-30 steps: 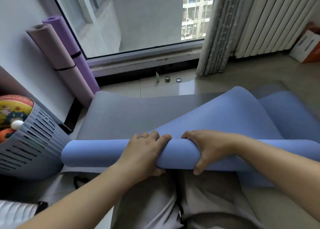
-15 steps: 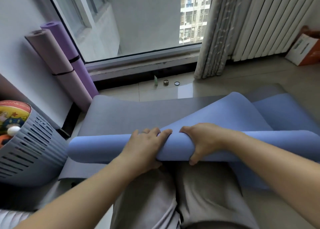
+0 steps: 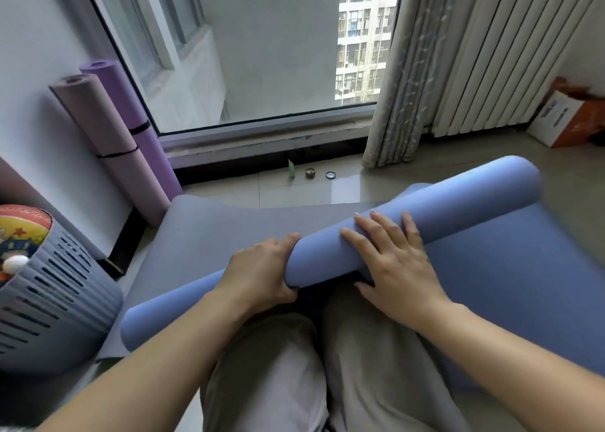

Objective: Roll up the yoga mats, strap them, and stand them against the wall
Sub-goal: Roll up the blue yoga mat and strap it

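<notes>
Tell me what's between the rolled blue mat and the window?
Head view: the flat grey mat, then floor tiles holding a small green object, a dark round object and a silvery ring.

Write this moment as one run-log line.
blue mat: part rolled; left hand: grips it; right hand: flat on it; wall: pink mat, purple mat, strapped
</notes>
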